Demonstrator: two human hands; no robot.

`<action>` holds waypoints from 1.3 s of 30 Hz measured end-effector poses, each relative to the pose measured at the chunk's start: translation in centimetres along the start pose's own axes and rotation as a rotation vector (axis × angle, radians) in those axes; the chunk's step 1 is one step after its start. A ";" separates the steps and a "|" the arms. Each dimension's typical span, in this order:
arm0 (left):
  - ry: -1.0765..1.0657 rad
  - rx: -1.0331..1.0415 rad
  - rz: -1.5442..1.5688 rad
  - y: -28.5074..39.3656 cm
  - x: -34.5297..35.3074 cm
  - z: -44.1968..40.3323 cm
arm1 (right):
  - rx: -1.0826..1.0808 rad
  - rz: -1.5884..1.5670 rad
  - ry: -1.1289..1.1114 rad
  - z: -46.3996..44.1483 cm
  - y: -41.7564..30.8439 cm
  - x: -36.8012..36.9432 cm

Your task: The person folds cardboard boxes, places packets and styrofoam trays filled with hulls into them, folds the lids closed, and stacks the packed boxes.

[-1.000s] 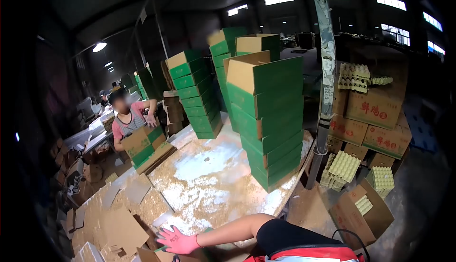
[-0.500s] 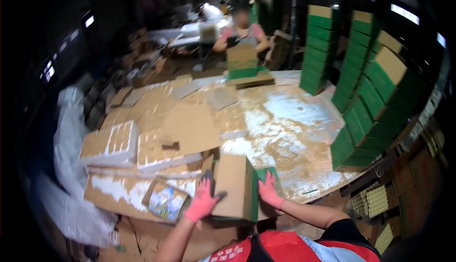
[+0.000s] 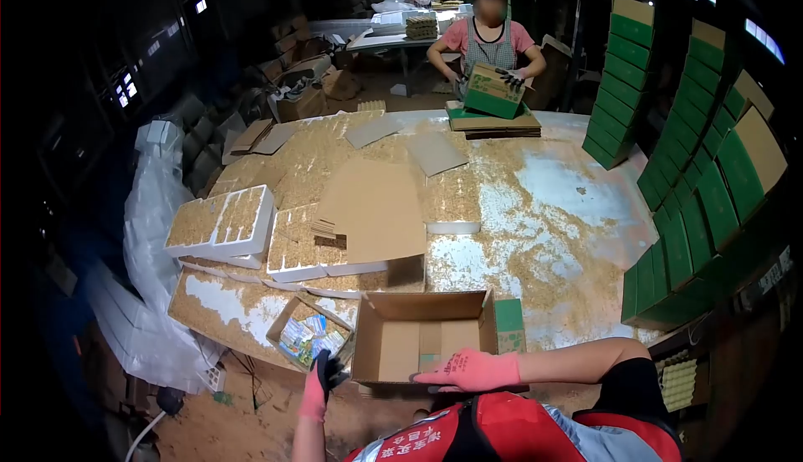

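Note:
An open cardboard box (image 3: 393, 349) sits at the table's near edge with its opening facing up; its inside is bare brown cardboard with a small green patch. My right hand (image 3: 473, 370), in a pink glove with dark fingertips, lies across the near rim of this box, fingers stretched to the left. My left hand (image 3: 318, 387), gloved alike, is beside the box's left side with fingers apart. Just beyond its fingertips stands a small carton (image 3: 280, 338) of colourful printed packets (image 3: 311, 336). A green cardboard piece (image 3: 508, 320) shows at the box's right.
White foam trays (image 3: 272, 211) filled with tan granular material cover the table's left half, with a brown cardboard sheet (image 3: 372, 202) on top. Tall stacks of green boxes (image 3: 615, 85) line the right. Across the table, a person (image 3: 493, 43) handles a green box (image 3: 493, 94).
The box between my hands has turned so its open side faces up. My left hand has come off it, and my right hand has moved to its near rim. The view has shifted.

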State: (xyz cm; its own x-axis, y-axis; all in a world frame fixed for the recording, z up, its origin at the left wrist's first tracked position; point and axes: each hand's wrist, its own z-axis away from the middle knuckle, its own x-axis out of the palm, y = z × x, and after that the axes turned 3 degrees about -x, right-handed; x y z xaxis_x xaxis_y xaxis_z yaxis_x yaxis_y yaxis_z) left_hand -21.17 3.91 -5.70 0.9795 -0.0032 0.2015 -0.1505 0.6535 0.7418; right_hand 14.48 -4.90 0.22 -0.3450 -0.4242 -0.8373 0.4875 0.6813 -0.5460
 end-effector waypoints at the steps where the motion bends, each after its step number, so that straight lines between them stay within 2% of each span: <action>1: -0.107 0.093 -0.152 1.2 2.5 -0.4 | -0.033 -0.061 -0.024 -0.2 0.6 -0.2; 2: -0.213 0.189 -0.310 1.5 5.0 -0.7 | -0.067 -0.118 -0.043 -0.9 0.7 -1.4; 3: -0.122 0.363 -0.723 0.8 7.4 -2.1 | 0.015 -0.096 -0.236 -1.4 1.4 -4.1; 4: -0.049 0.336 -0.830 -0.1 7.7 -3.9 | -0.009 -0.113 -0.085 -1.6 3.6 -6.3; 5: 0.003 0.318 -0.858 -1.7 6.9 -5.7 | 0.017 -0.345 0.281 -1.8 6.7 -8.8; 6: 0.056 0.301 -0.889 -1.9 6.6 -7.2 | 0.187 -0.281 0.593 -1.6 10.4 -12.0; 7: 0.088 0.265 -0.968 -0.2 8.4 -6.1 | 0.402 -0.298 0.913 -1.4 17.1 -12.8; 8: 0.125 0.223 -1.041 0.9 10.4 -3.8 | 0.640 -0.279 1.111 -0.8 22.1 -14.9; 9: 0.115 0.214 -1.012 1.4 11.3 -3.1 | 0.858 -0.139 1.170 0.0 29.2 -14.5; 10: 0.109 0.211 -0.983 1.4 11.5 -3.1 | 1.097 0.049 1.110 1.1 38.0 -11.0; 11: 0.157 0.220 -1.029 -0.6 9.6 -4.9 | 1.311 -0.034 1.005 2.2 44.3 -7.9; 12: 0.217 0.242 -1.073 -2.1 7.2 -7.1 | 1.419 -0.561 0.832 2.7 45.5 -8.2; 13: 0.226 0.250 -1.095 -2.1 7.4 -7.0 | 1.469 -0.462 0.898 0.8 47.6 -6.3; 15: 0.243 0.268 -1.119 -1.7 7.9 -6.1 | 1.493 -0.490 1.288 -2.5 47.6 -5.4; 18: 0.204 0.258 -1.113 -1.1 9.9 -6.0 | 1.073 -0.782 1.633 -2.0 48.5 -3.8; 20: 0.145 0.171 -1.107 1.0 12.2 -4.3 | 1.085 -0.834 1.556 2.0 45.6 -4.5; 21: 0.144 0.200 -1.102 1.0 12.3 -3.9 | 1.086 -0.855 1.517 3.7 43.2 -5.6; 22: 0.115 0.206 -1.070 1.2 12.3 -3.8 | 0.780 -1.030 1.690 5.9 45.0 -3.4; 24: 0.119 0.372 -1.100 -1.3 9.2 -6.1 | 0.453 -1.283 1.671 10.9 35.4 -7.9; 25: 0.076 0.384 -1.136 -1.1 9.3 -6.7 | 0.508 -1.268 1.507 13.3 32.8 -9.6; 26: 0.034 0.399 -1.171 -0.7 9.4 -7.5 | 0.530 -1.170 1.467 14.9 29.8 -11.5; 27: -0.009 0.408 -1.206 -0.3 9.9 -7.5 | 0.556 -1.205 1.388 16.5 26.9 -13.5; 28: -0.066 0.349 -1.148 0.7 11.3 -7.2 | 0.585 -1.238 1.304 17.8 24.0 -15.5; 29: -0.120 0.292 -1.087 2.1 12.9 -6.9 | 0.527 -1.083 1.213 18.3 20.8 -17.8; 31: -0.258 0.232 -0.915 0.6 12.3 -9.8 | 0.619 -0.910 1.063 18.5 15.3 -20.5; 32: -0.344 0.230 -0.801 -1.1 11.4 -12.4 | 0.674 -0.851 0.995 18.3 12.8 -21.1; 34: -0.420 0.096 -0.537 1.4 14.9 -10.2 | 0.659 -0.882 0.778 17.9 10.4 -20.5; 36: -0.481 -0.071 -0.295 1.9 15.4 -10.9 | 0.662 -1.031 0.636 15.9 7.2 -19.7; 37: -0.442 -0.061 -0.277 3.1 16.3 -9.6 | 0.631 -0.973 0.545 14.6 6.4 -19.1; 38: -0.371 -0.148 -0.207 4.0 16.8 -7.9 | 0.602 -0.922 0.447 13.5 6.1 -18.5; 39: -0.412 -0.141 -0.241 2.4 15.6 -9.6 | 0.655 -0.877 0.318 12.4 6.8 -17.8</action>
State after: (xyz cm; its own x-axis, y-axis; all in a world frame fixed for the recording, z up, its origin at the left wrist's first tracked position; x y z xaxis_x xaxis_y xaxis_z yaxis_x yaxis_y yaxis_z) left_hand -5.00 12.70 -6.86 0.8453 -0.4471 0.2924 0.1211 0.6934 0.7103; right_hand 33.88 -0.16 11.07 -0.9155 -0.3665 -0.1658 0.2710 -0.2575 -0.9275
